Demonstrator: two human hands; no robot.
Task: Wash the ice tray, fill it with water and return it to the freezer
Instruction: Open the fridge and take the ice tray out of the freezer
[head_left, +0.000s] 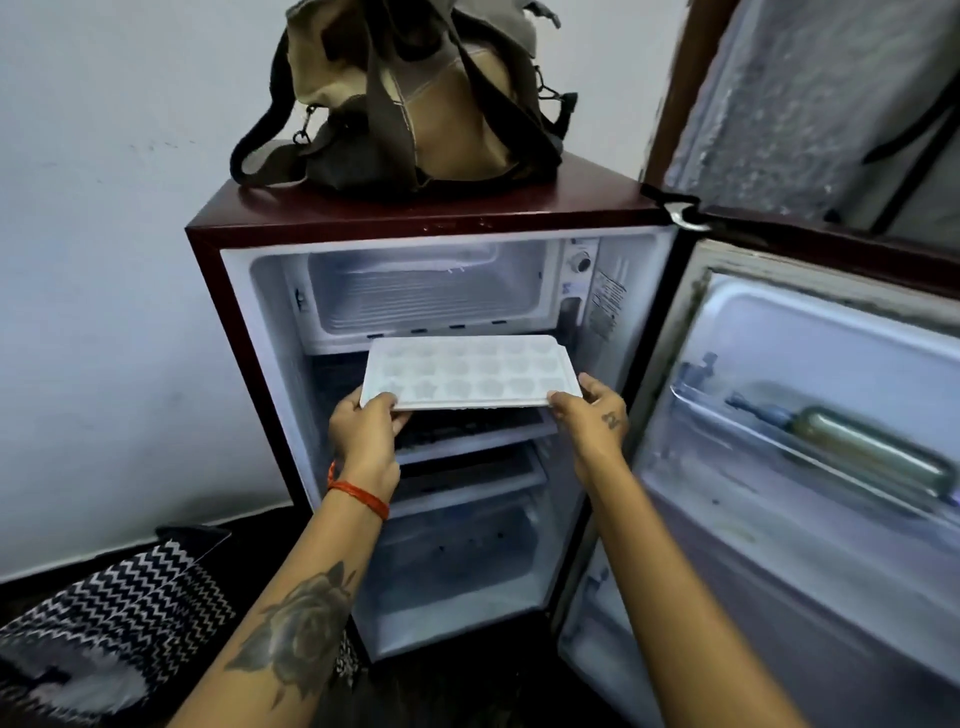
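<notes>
A white ice tray (470, 371) with several star-shaped cells is held level in front of the open fridge, just below the freezer compartment (426, 291). My left hand (363, 428) pinches the tray's near left corner, thumb on top. My right hand (597, 415) grips its near right corner the same way. The freezer compartment stands open, and its ribbed floor is bare. Whether the cells hold water I cannot tell.
The small maroon fridge (249, 228) has its door (810, 415) swung open to the right, with a bottle (862, 452) lying in the door shelf. A canvas bag (410, 93) sits on top. Wire shelves lie under the tray. A zigzag-patterned cloth (130, 613) lies at lower left.
</notes>
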